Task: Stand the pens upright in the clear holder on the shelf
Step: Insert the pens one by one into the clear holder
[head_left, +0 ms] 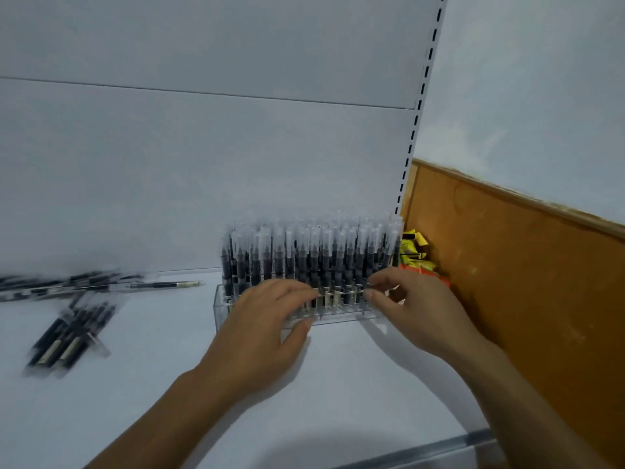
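Observation:
A clear holder [221, 299] stands on the white shelf [169, 384] against the back panel. It is packed with several upright black pens [304, 252] with clear caps. My left hand [263, 326] is at the holder's front, its fingers stretched onto the pens and its thumb against the front wall. My right hand [419, 309] is at the holder's right end, with thumb and forefinger pinching a pen in the front row. Several loose pens [71, 336] lie flat on the shelf at the left, and more of the pile [67, 282] lies behind them.
A single pen [165, 285] lies flat just left of the holder. Yellow and orange packets [414, 252] are wedged behind the holder's right end. A brown board [524, 265] closes off the right side. The slotted upright [419, 106] rises above, and the shelf's metal front edge [439, 448] runs below.

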`<move>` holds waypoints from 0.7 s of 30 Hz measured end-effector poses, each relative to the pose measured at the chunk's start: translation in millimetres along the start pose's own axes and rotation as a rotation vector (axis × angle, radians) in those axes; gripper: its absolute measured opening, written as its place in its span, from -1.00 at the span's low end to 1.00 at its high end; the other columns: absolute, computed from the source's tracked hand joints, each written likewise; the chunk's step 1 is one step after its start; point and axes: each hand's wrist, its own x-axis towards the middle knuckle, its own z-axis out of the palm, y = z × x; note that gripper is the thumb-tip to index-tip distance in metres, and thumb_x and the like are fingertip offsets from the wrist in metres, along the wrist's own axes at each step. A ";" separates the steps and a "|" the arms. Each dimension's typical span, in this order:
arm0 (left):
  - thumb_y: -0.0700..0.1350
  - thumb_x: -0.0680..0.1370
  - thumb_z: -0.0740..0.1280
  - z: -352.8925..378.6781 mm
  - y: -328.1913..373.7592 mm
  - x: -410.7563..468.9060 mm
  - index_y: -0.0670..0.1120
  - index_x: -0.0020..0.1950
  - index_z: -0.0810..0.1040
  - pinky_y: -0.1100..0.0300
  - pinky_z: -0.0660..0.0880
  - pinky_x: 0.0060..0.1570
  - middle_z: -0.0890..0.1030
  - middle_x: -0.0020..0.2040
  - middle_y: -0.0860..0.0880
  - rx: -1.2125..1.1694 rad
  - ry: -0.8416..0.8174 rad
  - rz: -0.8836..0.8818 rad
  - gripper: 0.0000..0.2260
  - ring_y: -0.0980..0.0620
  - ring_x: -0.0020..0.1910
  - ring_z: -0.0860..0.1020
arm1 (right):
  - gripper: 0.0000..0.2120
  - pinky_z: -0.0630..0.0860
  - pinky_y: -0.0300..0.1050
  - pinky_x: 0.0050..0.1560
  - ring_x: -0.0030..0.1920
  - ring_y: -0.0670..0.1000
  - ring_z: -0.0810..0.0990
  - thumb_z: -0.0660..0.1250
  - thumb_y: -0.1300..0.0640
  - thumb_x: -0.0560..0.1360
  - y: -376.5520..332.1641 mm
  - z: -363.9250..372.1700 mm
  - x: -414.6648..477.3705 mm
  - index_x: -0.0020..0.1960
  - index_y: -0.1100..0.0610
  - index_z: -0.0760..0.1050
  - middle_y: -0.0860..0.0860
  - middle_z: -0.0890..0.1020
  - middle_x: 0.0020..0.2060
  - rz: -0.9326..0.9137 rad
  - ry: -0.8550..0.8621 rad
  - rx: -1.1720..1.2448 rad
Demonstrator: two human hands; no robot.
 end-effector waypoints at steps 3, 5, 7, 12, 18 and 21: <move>0.16 0.52 0.12 -31.8 -18.4 -18.3 0.12 0.28 0.52 0.35 0.22 0.21 0.47 0.19 0.30 0.027 0.063 -0.050 -0.60 0.36 0.19 0.34 | -0.77 0.57 -0.10 0.02 -0.08 -0.20 0.57 0.33 -0.10 0.53 -26.1 19.5 -7.3 0.15 -0.09 0.58 -0.22 0.62 -0.04 -0.105 -0.093 0.062; 0.17 0.51 0.14 -53.9 -34.6 -37.3 0.18 0.24 0.51 0.45 0.21 0.18 0.45 0.16 0.37 0.031 0.123 -0.146 -0.65 0.41 0.17 0.34 | -0.76 0.53 -0.22 0.06 -0.04 -0.24 0.55 0.31 -0.11 0.55 -48.8 36.2 -10.8 0.19 -0.12 0.56 -0.26 0.59 0.01 -0.198 -0.179 0.090; 0.15 0.55 0.23 -75.8 -55.0 -61.7 0.24 0.21 0.48 0.57 0.22 0.13 0.41 0.16 0.43 0.028 0.157 -0.275 -0.76 0.47 0.16 0.34 | -0.73 0.47 -0.30 0.10 0.03 -0.27 0.51 0.27 -0.14 0.56 -75.0 56.8 -14.0 0.23 -0.16 0.52 -0.28 0.56 0.09 -0.298 -0.265 0.107; -0.06 0.57 0.31 -123.0 -101.6 -114.5 0.10 0.23 0.55 0.31 0.33 0.03 0.53 0.16 0.19 0.107 0.195 -0.615 -0.76 0.17 0.16 0.47 | -0.63 0.28 -0.28 0.32 0.29 -0.25 0.36 0.21 -0.21 0.57 -147.0 115.4 -10.2 0.35 -0.19 0.38 -0.33 0.40 0.31 -0.506 -0.469 0.175; -0.01 0.58 0.28 -147.7 -151.4 -144.6 0.06 0.29 0.50 0.21 0.30 0.25 0.47 0.29 0.14 0.183 0.190 -0.763 -0.72 0.12 0.30 0.41 | -0.44 0.05 -0.13 0.50 0.54 -0.06 0.04 0.19 -0.22 0.58 -215.7 176.2 13.6 0.52 -0.09 0.20 -0.11 0.14 0.55 -0.572 -0.488 0.133; -0.01 0.59 0.27 -157.4 -182.1 -137.1 0.02 0.35 0.46 0.22 0.23 0.31 0.45 0.36 0.07 0.230 0.169 -0.794 -0.67 0.07 0.36 0.37 | -0.43 -0.04 -0.08 0.54 0.56 -0.02 -0.02 0.15 -0.23 0.58 -235.4 195.8 25.0 0.53 -0.08 0.18 -0.06 0.09 0.57 -0.550 -0.444 0.120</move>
